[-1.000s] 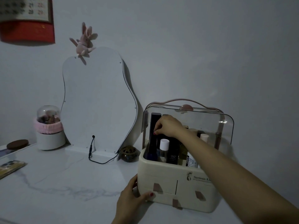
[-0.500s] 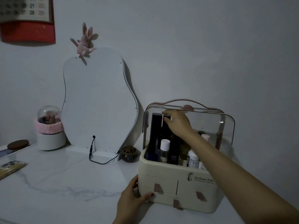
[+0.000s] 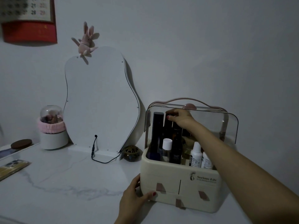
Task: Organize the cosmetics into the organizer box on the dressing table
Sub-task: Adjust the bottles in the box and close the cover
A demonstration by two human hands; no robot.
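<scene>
The organizer box [image 3: 168, 180] is cream with brown tabs and a see-through lid [image 3: 210, 120]. Inside stand black bottles [image 3: 157, 131] and white bottles [image 3: 195, 155]. The counter [image 3: 64, 183] is white with thin grey lines like marble. The toy bunny [image 3: 86, 41] is pink. The headband [image 3: 51, 126] is pink too. The calendar [image 3: 29, 21] is red and white.

White marble table [image 3: 68, 183] bears organizer box [image 3: 168, 181], mirror [image 3: 97, 102], phone [image 3: 11, 167].
</scene>
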